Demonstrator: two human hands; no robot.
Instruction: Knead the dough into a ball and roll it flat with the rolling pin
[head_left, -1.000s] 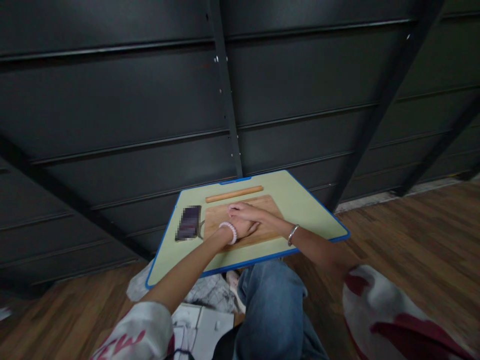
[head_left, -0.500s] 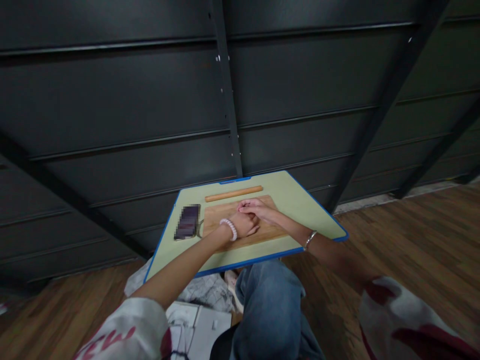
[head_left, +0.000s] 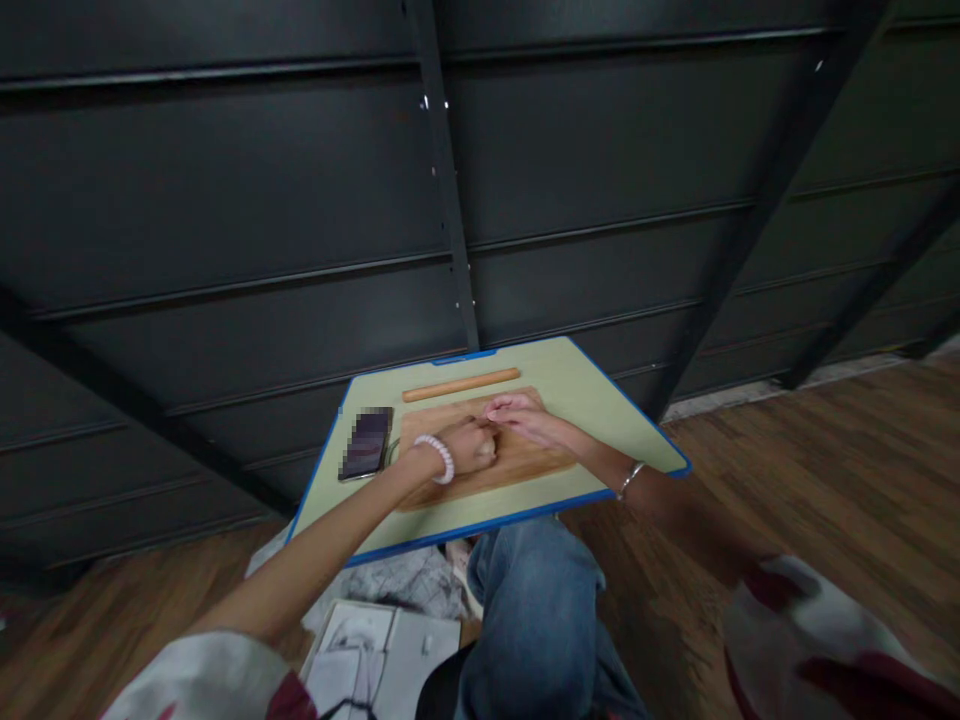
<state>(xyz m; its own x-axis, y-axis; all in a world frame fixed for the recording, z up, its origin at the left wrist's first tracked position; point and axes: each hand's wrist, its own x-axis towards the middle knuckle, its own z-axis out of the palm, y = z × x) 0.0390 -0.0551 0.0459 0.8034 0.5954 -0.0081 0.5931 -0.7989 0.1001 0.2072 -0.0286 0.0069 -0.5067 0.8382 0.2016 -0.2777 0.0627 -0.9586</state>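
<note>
Over a wooden board both of my hands meet, their fingertips close together. My left hand, with a pale coiled band at its wrist, is closed with the fingers curled under. Pinched at the thumb and forefinger, my right hand comes in from the right, a silver bangle on its forearm. Whatever is between the fingers is too small or hidden to make out. Just behind the board lies a plain wooden rolling pin, apart from both hands.
The board rests on a small pale green table with a blue rim. A phone lies at its left side. Beyond stands a dark metal-framed wall. Below are my jeans-clad knee, a white box and wooden floor.
My left hand has drawn slightly left and away from the right, so the overlapping hands are now more side by side. The view has shifted a little; rolling pin and phone stay put.
</note>
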